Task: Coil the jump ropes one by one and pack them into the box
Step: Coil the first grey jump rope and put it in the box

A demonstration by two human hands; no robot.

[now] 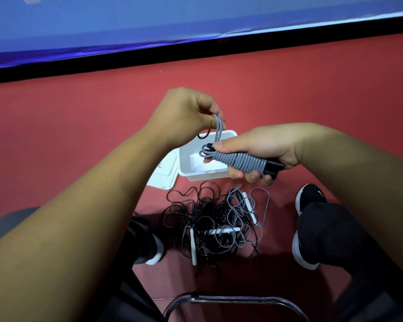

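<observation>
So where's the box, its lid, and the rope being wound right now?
white box [184,159], head view, on its left wall.
lid [164,176], head view, on its flat face beside the box.
grey rope [244,161], head view, on its tightly wound coils.

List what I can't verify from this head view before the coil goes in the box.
Head view only:
Box interior: right part covered by right hand and its grey jump rope.
Floor pile: overlapping strands, rope count unreadable.
Black handles: wrapped in rope, number unclear.
</observation>
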